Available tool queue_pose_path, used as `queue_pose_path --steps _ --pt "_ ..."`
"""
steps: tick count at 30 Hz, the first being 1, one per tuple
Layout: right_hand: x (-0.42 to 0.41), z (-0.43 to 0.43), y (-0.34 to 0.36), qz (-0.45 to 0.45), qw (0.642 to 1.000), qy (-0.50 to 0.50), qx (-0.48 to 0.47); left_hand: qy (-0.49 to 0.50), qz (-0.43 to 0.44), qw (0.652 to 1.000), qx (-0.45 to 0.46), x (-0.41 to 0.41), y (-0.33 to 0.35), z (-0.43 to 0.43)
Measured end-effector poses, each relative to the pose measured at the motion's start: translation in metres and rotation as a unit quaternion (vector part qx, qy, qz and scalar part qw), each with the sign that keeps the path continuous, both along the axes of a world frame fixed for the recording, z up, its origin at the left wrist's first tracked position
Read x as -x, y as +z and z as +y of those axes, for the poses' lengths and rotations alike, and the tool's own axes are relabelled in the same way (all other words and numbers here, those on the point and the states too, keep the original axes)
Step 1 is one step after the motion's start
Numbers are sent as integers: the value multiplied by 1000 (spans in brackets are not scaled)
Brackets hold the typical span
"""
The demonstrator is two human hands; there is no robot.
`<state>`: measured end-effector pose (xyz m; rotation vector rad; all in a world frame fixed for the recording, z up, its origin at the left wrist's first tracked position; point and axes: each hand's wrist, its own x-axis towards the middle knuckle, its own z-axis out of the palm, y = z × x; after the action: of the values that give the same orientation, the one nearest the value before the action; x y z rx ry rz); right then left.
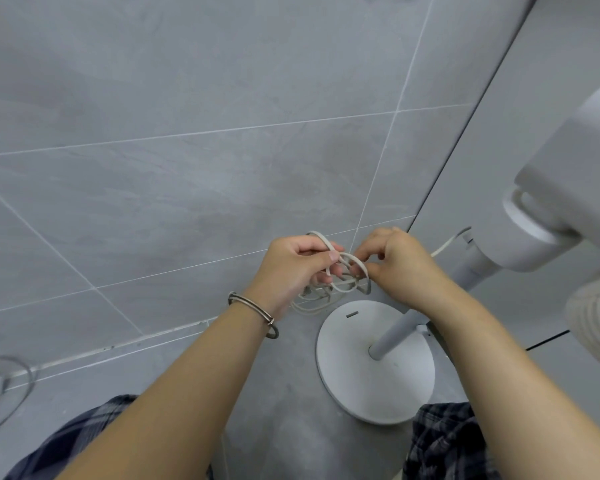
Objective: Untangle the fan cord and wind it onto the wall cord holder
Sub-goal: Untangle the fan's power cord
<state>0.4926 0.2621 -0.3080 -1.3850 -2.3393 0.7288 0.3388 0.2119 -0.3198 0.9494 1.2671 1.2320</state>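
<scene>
**A:** Log it. Where is the cord?

**B:** The off-white flat fan cord point(356, 260) is a bunch of tangled loops held in the air, just above the far edge of the round white plastic fan base point(371, 375). One strand runs off to the right of the bunch, toward the pale grey fan pole point(395, 329) that rises from the base.

**A:** Hands?

**B:** Left hand point(291, 268), up and left of the base: fingers curled through the loops, thumb pressing a strand against the forefinger. Silver metal bangles point(253, 315) sit on that wrist. Right hand point(400, 263), above the base: thumb and fingertips pinch one loop at the right side of the bunch. Neither hand touches the base.

**A:** Behind them?

**B:** Grey tiled wall point(187, 174), beyond the base. White fan head point(568, 174), up and right of the base.
</scene>
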Motion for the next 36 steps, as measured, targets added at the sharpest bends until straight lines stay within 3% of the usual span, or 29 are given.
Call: queue_pose_path --steps 5,10,17,21,24,28,33,36 --pt "7 -2 -1 -1 998 -56 -15 22 -42 999 17 -2 2 1" --pt "10 -2 -5 22 992 -122 -38 68 -176 979 73 -1 4 5" --pt "9 -6 -5 -3 971 -219 -94 85 -158 973 145 5 1 5" --pt "7 -6 -2 -31 960 -252 -116 91 -187 969 132 9 -1 7" --pt "5 -1 -6 -72 966 -218 -118 93 -175 975 97 10 1 7" --pt "0 1 -10 -38 992 -88 -77 75 -153 983 74 16 3 6" --pt "3 -3 -9 -18 985 28 -170 49 -63 995 59 11 3 2" --pt "4 -3 -4 9 996 40 -79 62 -38 996 48 10 3 2"
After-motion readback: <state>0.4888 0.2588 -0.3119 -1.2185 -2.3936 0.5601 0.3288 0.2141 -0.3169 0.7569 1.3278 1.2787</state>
